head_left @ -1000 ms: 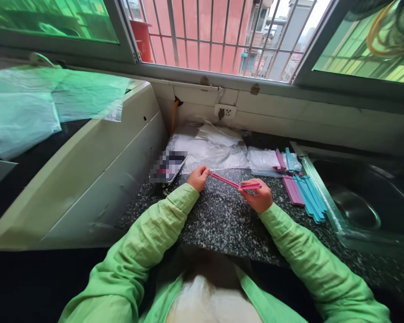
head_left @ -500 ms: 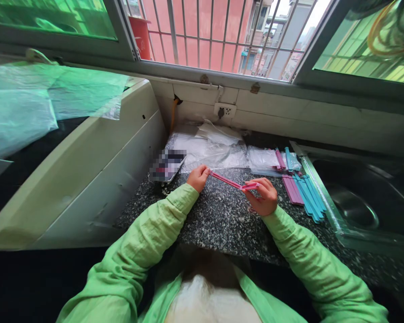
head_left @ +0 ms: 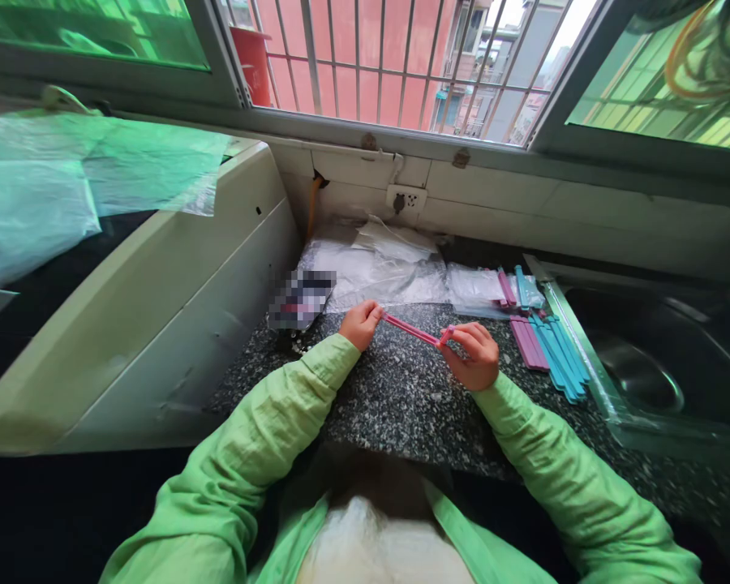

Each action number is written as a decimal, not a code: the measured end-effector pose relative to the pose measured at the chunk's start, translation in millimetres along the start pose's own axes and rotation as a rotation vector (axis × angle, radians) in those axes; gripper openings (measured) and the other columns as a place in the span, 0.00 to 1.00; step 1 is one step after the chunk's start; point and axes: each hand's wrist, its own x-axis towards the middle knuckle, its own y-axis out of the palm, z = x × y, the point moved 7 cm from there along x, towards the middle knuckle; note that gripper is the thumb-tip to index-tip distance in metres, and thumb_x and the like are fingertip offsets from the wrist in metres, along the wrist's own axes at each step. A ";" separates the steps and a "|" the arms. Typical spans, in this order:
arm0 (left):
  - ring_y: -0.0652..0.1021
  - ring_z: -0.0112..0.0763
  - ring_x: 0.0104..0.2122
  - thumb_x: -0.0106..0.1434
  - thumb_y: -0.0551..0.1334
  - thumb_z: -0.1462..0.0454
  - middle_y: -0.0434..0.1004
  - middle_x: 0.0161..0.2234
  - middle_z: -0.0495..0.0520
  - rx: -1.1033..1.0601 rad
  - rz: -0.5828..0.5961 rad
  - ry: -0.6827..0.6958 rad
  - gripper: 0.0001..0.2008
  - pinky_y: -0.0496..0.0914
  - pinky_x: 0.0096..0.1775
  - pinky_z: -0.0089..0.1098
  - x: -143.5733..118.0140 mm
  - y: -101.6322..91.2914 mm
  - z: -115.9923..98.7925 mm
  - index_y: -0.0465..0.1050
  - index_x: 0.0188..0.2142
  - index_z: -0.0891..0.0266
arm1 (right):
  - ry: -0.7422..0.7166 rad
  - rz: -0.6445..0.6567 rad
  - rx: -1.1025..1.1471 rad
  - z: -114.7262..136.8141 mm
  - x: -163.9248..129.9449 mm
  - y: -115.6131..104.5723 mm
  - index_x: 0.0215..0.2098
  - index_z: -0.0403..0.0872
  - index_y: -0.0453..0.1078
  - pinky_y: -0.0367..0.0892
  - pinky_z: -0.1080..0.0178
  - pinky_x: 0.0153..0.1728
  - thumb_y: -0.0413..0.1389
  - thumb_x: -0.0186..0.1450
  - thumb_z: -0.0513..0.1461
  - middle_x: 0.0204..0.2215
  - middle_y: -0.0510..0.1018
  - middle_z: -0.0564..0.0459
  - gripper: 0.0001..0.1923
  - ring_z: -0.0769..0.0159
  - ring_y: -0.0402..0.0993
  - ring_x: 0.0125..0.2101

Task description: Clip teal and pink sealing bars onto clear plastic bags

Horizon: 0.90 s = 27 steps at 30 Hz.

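A slim pink plastic bag clip (head_left: 410,328) stretches between my hands above the counter. My left hand (head_left: 361,324) is closed on its left end, thumb on top. At the other end, my right hand (head_left: 474,355) pinches the clip near its hinge, where a short arm stands bent up against the fingers. To the right lie pink bag clips (head_left: 529,342) in a row, with several blue bag clips (head_left: 558,357) beside them. Behind these, more clips rest on a small clear plastic bag (head_left: 478,288).
Clear plastic bags (head_left: 377,268) lie at the back of the speckled counter (head_left: 389,405). A blurred-out object (head_left: 302,300) sits at their left. A metal sink (head_left: 633,357) borders the right; a pale appliance (head_left: 188,308) borders the left. A wall socket (head_left: 406,199) is behind.
The clip's short right arm has swung from pointing right to standing up, folding toward the long arm. My right fingers have shifted slightly with it; my left hand holds nearly still.
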 end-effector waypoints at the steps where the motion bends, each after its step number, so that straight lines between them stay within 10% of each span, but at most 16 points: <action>1: 0.60 0.25 0.20 0.56 0.50 0.61 0.54 0.16 0.45 0.002 0.001 0.002 0.11 0.55 0.24 0.27 -0.2 0.2 -0.5 0.57 0.20 0.61 | 0.004 0.007 -0.003 0.5 0.7 0.3 0.28 0.48 0.70 0.66 0.63 0.29 0.56 0.56 0.37 0.24 0.76 0.53 0.01 0.68 0.70 0.26; 27: 0.59 0.24 0.19 0.58 0.50 0.62 0.55 0.16 0.45 0.004 0.059 0.055 0.12 0.55 0.24 0.27 -7.3 6.4 -10.6 0.56 0.19 0.61 | 0.022 0.085 -0.005 -2.7 -6.1 9.1 0.32 0.48 0.71 0.65 0.63 0.31 0.55 0.57 0.38 0.25 0.75 0.53 0.04 0.67 0.69 0.28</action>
